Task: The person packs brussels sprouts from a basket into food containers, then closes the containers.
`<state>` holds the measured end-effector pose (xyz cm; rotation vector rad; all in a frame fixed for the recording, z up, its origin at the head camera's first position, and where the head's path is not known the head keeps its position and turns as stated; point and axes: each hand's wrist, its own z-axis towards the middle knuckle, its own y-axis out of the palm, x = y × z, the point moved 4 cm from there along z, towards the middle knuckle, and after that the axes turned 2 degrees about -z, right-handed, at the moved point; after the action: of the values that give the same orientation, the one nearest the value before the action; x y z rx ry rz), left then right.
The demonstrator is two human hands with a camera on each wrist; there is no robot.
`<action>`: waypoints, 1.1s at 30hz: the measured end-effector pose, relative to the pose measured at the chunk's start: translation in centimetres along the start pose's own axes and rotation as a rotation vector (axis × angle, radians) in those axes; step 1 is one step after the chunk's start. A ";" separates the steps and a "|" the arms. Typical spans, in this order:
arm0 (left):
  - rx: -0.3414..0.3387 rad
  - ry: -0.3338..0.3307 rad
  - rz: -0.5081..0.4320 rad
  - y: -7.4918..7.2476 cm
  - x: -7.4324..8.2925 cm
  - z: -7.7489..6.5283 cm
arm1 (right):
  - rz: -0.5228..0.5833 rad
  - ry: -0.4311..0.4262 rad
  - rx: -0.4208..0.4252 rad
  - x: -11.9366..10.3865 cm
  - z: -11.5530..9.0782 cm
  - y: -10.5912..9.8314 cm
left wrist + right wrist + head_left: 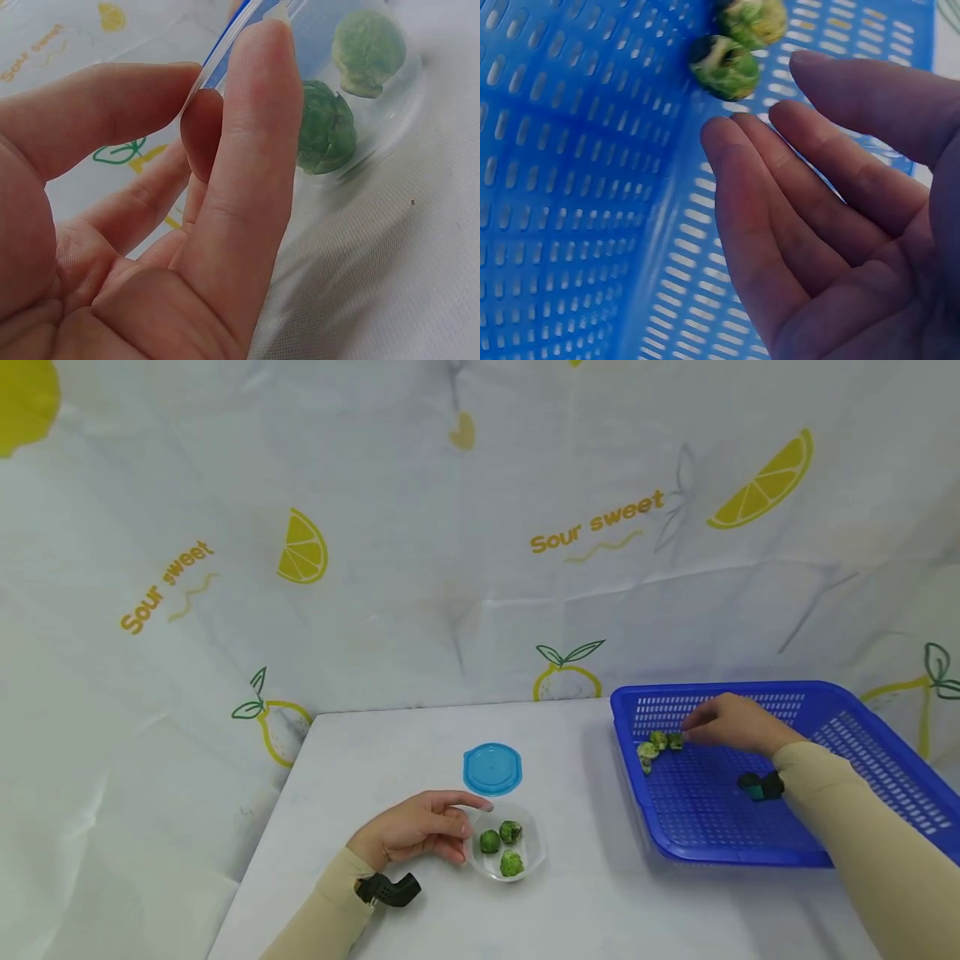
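My left hand (423,828) pinches the rim of a clear plastic bowl (531,870) on the white table. Inside the bowl lie three green Brussels sprouts (512,862); two sprouts (369,46) show in the left wrist view. At the right, my right hand (731,724) reaches into a blue perforated basket (738,857). Its fingers (742,202) are loosely bent with nothing between them, just short of a Brussels sprout (726,69). Several sprouts (648,750) sit together in the basket's far left corner.
A light-blue lid (492,769) lies flat on the table behind the bowl. White cloth printed with lemons (420,527) hangs behind the table (360,752). The basket's raised wall (628,760) stands between the sprouts and the bowl.
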<state>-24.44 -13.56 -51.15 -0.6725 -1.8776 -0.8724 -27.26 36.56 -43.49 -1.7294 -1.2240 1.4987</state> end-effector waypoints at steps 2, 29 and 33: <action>-0.003 0.000 -0.003 0.0 0.0 0.0 | 0.002 0.011 -0.007 0.2 0.2 0.0; -0.023 0.008 -0.013 0.0 0.1 0.2 | 0.091 0.086 0.036 0.3 1.5 1.4; -0.025 0.009 -0.015 -0.1 0.1 0.1 | 0.078 0.101 0.056 0.0 1.4 1.5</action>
<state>-24.62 -13.47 -51.12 -0.6691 -1.8686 -0.9082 -28.21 35.66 -45.09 -1.8112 -1.0655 1.4563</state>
